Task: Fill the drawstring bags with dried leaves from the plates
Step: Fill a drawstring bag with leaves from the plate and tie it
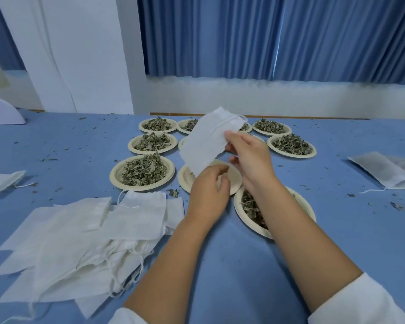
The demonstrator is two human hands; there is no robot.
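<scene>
A flat white drawstring bag [208,141] is held up over the plates. My right hand [248,157] pinches its right edge between thumb and fingers. My left hand [208,190] is at the bag's lower corner with its fingers loosely curled; whether it holds the corner cannot be told. Under the hands lies a beige paper plate [187,178] whose visible part holds no leaves. Several plates of dried green leaves surround it, such as one at the left [142,172] and another half hidden under my right forearm [246,206].
A heap of flat white bags [80,242] lies at the lower left on the blue table [337,183]. More bags lie at the far right [388,169] and the left edge [0,181]. Leaf crumbs dot the cloth. Blue curtains hang behind.
</scene>
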